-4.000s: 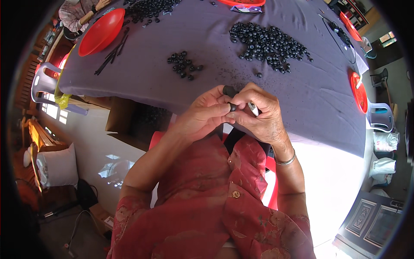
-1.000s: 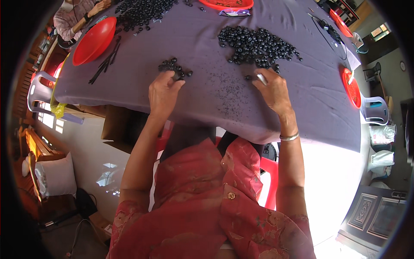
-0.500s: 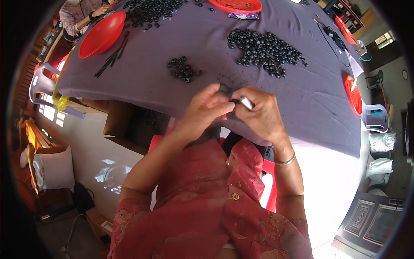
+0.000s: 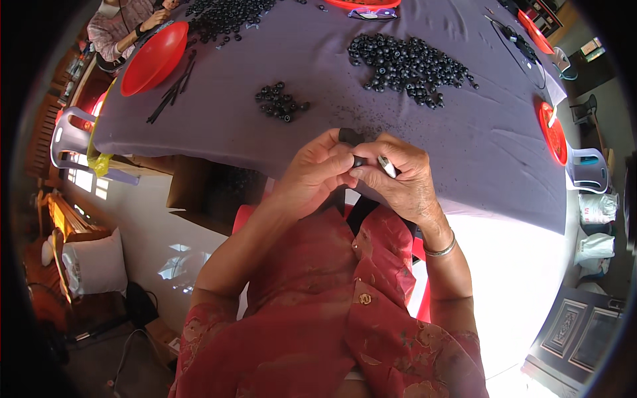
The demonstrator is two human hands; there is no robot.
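While both hands met at the table's near edge | left hand (image 4: 317, 171) pinched a small black bead (image 4: 357, 161) | right hand (image 4: 403, 179) pinched a thin silvery tool (image 4: 386, 166) | best kept steady, aligned with bead.

Both hands met at the near edge of the table (image 4: 464, 152), left hand (image 4: 318, 169) touching right hand (image 4: 401, 182). Small bead pile (image 4: 282, 103) sat just beyond them, bigger pile (image 4: 411, 63) farther right, bowl (image 4: 154, 58) far left with sticks (image 4: 171, 93) beside it.
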